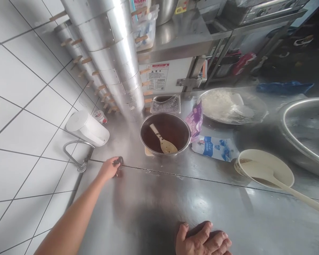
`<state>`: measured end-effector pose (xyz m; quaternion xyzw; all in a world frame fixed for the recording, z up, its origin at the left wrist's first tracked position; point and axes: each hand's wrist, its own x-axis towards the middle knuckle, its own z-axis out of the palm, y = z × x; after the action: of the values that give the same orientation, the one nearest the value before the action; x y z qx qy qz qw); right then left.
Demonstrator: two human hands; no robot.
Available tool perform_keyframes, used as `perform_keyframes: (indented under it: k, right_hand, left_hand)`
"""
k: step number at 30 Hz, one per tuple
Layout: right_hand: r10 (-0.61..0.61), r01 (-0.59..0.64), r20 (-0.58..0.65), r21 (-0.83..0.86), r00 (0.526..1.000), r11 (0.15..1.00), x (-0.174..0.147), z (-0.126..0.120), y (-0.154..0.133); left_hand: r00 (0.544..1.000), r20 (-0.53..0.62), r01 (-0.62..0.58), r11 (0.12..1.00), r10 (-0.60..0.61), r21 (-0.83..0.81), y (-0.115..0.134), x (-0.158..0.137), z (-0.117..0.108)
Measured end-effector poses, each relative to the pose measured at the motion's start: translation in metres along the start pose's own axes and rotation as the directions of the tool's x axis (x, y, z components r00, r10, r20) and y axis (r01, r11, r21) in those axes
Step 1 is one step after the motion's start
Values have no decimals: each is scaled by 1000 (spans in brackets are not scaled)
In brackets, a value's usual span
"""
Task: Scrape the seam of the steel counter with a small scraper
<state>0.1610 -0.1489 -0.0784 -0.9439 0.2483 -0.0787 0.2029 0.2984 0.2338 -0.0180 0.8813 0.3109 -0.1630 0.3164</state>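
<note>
Two bare hands were over a steel counter [154,202]. The left hand [109,168] reached far forward to the counter's back left part, its fingers curled around a small dark object [118,162] lying on the steel near a seam; what the object was could not be told. The right hand [203,241] lay flat at the near edge, palm down, fingers slightly spread. Just behind and to the right of the dark object sat a metal bowl [165,134] of dark liquid with a wooden spoon [163,140] leaning in it. A white jug [87,127] lay on its side by the tiled wall [21,106], above a curved metal tap [76,152]. Right of the bowl lay a blue-and-white packet [215,148], then a cream bowl [264,171] with a ladle [289,191] resting in it.
</note>
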Motion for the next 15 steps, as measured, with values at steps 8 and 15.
perform_keyframes:
  k: [8, 15]
  right_hand:
    - [95, -99, 64, 65, 993, 993, 2, -4, -9]
    - [94, -101, 94, 73, 991, 992, 2, -9, -13]
  left_hand:
    - [999, 19, 42, 995, -40, -91, -49, -80, 26]
    - [996, 87, -3, 997, 9, -76, -28, -74, 28]
